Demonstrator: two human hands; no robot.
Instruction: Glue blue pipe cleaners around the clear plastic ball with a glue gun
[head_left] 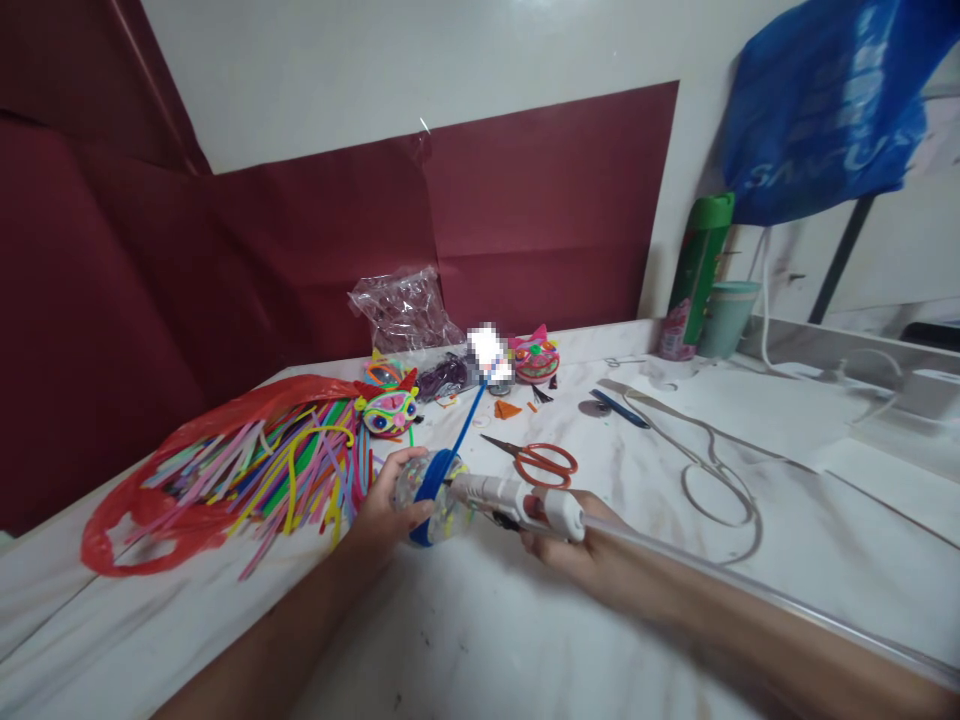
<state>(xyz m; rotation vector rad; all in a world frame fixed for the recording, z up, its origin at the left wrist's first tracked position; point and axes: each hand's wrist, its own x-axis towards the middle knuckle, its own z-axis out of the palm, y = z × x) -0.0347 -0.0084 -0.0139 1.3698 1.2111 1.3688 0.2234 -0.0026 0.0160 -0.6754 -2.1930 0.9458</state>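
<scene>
My left hand (399,505) is wrapped round a clear round container (459,520) near the middle of the table. A blue pipe cleaner (427,497) goes round the container, and its free length rises up and to the right. In my right hand (570,550) is a white glue gun (517,503), its nozzle at the blue band. A clear glue stick sticks out of the gun's back end. Whether the nozzle touches the band cannot be made out.
Orange-handled scissors (546,464) lie just beyond the gun. Many coloured pipe cleaners (277,465) rest on a red bag (225,415) at left. Decorated faces (388,412) stand behind. A cable (712,465) coils at right, near a green can (701,270) and a cup (727,318).
</scene>
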